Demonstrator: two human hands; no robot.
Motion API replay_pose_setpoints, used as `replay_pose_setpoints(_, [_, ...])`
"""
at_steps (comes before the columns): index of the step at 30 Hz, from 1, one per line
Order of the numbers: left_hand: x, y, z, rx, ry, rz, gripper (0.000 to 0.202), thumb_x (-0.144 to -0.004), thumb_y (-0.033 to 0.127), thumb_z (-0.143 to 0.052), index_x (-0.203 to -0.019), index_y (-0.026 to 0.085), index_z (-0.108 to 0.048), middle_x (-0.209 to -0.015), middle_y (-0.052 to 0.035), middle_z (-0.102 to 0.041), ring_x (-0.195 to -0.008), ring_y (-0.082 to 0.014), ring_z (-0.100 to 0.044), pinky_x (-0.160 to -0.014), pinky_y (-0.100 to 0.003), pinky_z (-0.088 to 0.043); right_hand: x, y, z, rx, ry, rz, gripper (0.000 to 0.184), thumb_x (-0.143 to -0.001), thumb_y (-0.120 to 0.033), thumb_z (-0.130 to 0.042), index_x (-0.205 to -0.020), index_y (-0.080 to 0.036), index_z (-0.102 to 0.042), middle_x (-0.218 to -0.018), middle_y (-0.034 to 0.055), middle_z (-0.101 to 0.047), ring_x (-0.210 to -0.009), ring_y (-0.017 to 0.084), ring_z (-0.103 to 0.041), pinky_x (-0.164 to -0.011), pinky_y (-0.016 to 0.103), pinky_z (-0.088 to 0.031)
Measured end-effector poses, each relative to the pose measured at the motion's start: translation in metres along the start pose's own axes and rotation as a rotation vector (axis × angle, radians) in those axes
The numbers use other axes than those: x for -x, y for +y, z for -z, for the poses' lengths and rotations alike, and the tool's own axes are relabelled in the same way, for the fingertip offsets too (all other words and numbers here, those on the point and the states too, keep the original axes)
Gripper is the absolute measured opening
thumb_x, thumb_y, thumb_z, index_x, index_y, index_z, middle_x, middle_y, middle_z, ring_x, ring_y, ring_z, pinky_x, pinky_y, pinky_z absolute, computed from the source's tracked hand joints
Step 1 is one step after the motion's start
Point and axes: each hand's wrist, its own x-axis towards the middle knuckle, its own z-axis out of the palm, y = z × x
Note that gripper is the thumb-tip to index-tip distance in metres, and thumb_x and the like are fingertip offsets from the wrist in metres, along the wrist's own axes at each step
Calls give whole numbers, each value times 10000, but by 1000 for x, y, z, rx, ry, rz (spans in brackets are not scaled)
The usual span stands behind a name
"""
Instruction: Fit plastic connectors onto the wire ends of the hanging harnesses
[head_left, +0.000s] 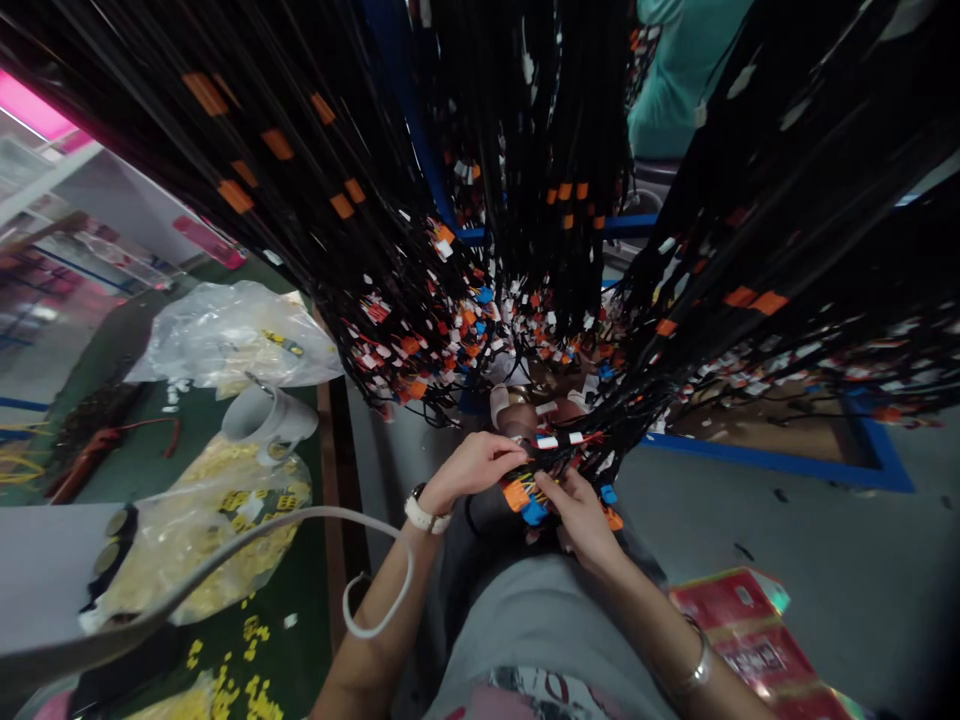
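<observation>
A black wiring harness [559,458] hangs down to my lap, its end fanning out into thin coloured wires with plugs. My left hand [476,468] has its thumb and fingers pinched on the wires from the left. From the right, my right hand [589,520] is closed on the same bundle, close to its yellow wires. Just below the fingers are an orange connector [516,495] and a blue connector [534,513]. White labels [559,440] lie across the wires above. The exact wire between the fingertips is too small to make out.
Dense harnesses [300,180] hang ahead on a blue frame [772,462]. At left, a green table [300,610] bears a grey mug [270,418], plastic bags [232,335] and small yellow pieces [255,640]. A pale cable [330,513] crosses my left forearm. A red packet [757,640] lies at lower right.
</observation>
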Motion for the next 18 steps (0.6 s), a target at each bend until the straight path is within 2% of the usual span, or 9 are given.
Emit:
replay_pose_setpoints(2, [-1, -9, -2, 145, -14, -8, 353, -840, 396, -483, -900, 139, -717, -846, -46, -708, -754, -159, -582, -677, -216, -422, 1, -2, 0, -22, 19, -45, 292, -690, -410, -651, -859, -190, -564, -616, -13, -619, -444, 125, -543, -345, 207, -391])
replay_pose_setpoints(4, [-2, -17, -4, 277, 15, 1, 354, -827, 393, -510, -978, 131, -695, -933, -67, -704, -823, -175, -591, -728, -236, -439, 0, -4, 0, -56, 23, -62, 247, -671, -366, -647, -826, -187, -578, -579, -16, -612, -409, 119, -522, -313, 195, -342])
replay_pose_setpoints(7, [-4, -28, -8, 325, 164, 35, 376, -826, 420, -513, -1035, 143, -660, -963, -61, -681, -833, -162, -569, -743, -239, -425, -2, -7, 3, -93, -2, -56, 197, -641, -319, -644, -771, -179, -601, -582, -2, -624, -444, 127, -547, -334, 192, -343])
replay_pose_setpoints(10, [-4, -38, -12, 286, 249, 139, 469, -841, 536, -439, -824, 120, -654, -670, -5, -584, -612, -109, -462, -575, -215, -345, -4, -8, 7, -94, -31, -52, 145, -617, -286, -642, -695, -166, -613, -570, -6, -612, -465, 114, -542, -385, 193, -381])
replay_pose_setpoints(12, [-3, -42, -16, 323, 198, 217, 580, -828, 626, -380, -636, 115, -577, -510, 36, -419, -502, -83, -329, -491, -227, -245, -3, -8, 9, -84, -50, -74, 144, -611, -285, -648, -671, -157, -622, -543, -11, -596, -441, 100, -513, -392, 195, -381])
replay_pose_setpoints(14, [-1, -42, -19, 395, 141, 239, 612, -807, 668, -369, -578, 122, -525, -478, 54, -333, -479, -72, -260, -476, -235, -200, -2, -8, 8, -67, -53, -117, 168, -616, -307, -660, -657, -149, -622, -490, -19, -564, -386, 86, -460, -356, 196, -340])
replay_pose_setpoints(18, [0, -35, -20, 530, 159, 177, 501, -751, 590, -547, -749, 96, -634, -604, 22, -491, -567, -83, -370, -552, -217, -298, 1, -9, 6, -69, -54, -162, 246, -647, -370, -679, -584, -148, -594, -437, -18, -526, -341, 80, -416, -315, 200, -285])
